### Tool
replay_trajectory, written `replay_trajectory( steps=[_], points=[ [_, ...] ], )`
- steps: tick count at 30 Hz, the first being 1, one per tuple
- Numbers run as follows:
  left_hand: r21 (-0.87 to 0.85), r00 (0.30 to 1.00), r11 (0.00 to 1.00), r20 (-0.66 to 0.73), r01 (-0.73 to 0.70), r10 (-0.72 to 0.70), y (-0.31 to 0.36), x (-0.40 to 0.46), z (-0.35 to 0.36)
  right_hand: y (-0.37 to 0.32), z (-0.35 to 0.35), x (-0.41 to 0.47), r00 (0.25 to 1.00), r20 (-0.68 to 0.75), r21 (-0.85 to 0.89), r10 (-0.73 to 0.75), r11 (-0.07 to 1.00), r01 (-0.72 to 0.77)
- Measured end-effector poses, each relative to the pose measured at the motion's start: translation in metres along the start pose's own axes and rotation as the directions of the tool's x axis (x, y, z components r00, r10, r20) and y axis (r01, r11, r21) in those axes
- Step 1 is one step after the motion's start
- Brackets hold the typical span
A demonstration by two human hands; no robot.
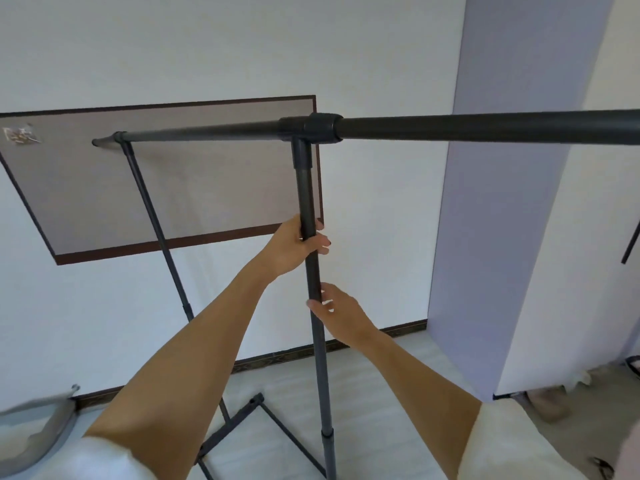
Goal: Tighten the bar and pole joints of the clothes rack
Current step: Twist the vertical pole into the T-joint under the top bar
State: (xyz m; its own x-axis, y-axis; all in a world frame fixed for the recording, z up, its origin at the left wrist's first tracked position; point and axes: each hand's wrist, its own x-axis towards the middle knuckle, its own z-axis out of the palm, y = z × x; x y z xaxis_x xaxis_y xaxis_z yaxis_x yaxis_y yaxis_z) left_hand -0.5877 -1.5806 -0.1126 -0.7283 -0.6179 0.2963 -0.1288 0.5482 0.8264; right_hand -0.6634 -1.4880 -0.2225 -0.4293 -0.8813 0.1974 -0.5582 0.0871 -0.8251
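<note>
A black clothes rack stands in front of me. Its top bar runs across the view and meets the near upright pole at a T-joint. My left hand is wrapped around this pole below the joint. Lower on the same pole, my right hand touches it with thumb and fingertips, the fingers loosely spread around it. A collar joint sits further down the pole. The far upright pole joins the bar's left end at another joint.
The rack's base bars lie on the pale floor. A brown-framed board hangs on the white wall behind. A lilac pillar stands to the right. A grey object sits at bottom left, and cloth lies at right.
</note>
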Motion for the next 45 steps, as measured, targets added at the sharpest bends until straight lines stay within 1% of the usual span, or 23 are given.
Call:
replay_trajectory(
  steps=[2, 5, 9, 16, 22, 27, 32, 38, 41, 45],
  points=[
    [-0.020, 0.998, 0.999, 0.053, -0.033, 0.034, -0.008, 0.013, -0.006, 0.003, 0.019, 0.015, 0.998, -0.010, 0.026, 0.064, 0.998, -0.064],
    [-0.050, 0.992, 0.997, 0.111, -0.063, 0.068, -0.018, 0.034, -0.011, 0.010, 0.033, 0.036, 0.988, -0.096, 0.064, 0.121, 0.991, -0.116],
    [-0.039, 0.983, 0.994, 0.153, -0.097, 0.102, -0.023, 0.059, -0.007, 0.019, 0.030, 0.058, 0.977, -0.164, 0.093, 0.139, 0.988, -0.125],
    [-0.028, 0.974, 0.994, 0.199, -0.102, 0.105, -0.032, 0.111, 0.009, 0.052, 0.003, 0.113, 0.975, -0.183, 0.048, 0.128, 0.992, -0.121],
    [0.001, 0.979, 0.995, 0.180, -0.097, 0.095, -0.045, 0.185, 0.030, 0.089, -0.030, 0.177, 0.984, -0.155, 0.048, 0.086, 0.996, -0.080],
    [-0.056, 0.995, 0.998, 0.089, -0.039, 0.044, -0.062, 0.259, 0.050, 0.121, -0.061, 0.247, 0.995, -0.096, 0.068, 0.039, 0.997, -0.032],
    [-0.017, 0.999, 0.999, 0.044, -0.027, 0.027, -0.071, 0.322, 0.073, 0.158, -0.090, 0.310, 0.999, -0.045, 0.079, 0.025, 0.997, -0.022],
    [0.007, 1.000, 1.000, 0.014, -0.010, 0.010, -0.082, 0.384, 0.095, 0.191, -0.114, 0.371, 0.999, -0.045, 0.055, 0.020, 0.998, -0.017],
    [-0.016, 0.999, 1.000, 0.032, 0.019, -0.019, -0.092, 0.418, 0.095, 0.203, -0.119, 0.404, 0.999, -0.034, 0.051, 0.009, 0.999, -0.007],
    [-0.038, 0.999, 0.999, 0.046, 0.007, -0.005, -0.104, 0.451, 0.090, 0.208, -0.123, 0.436, 0.999, -0.040, 0.052, -0.022, 0.998, 0.024]
  ],
)
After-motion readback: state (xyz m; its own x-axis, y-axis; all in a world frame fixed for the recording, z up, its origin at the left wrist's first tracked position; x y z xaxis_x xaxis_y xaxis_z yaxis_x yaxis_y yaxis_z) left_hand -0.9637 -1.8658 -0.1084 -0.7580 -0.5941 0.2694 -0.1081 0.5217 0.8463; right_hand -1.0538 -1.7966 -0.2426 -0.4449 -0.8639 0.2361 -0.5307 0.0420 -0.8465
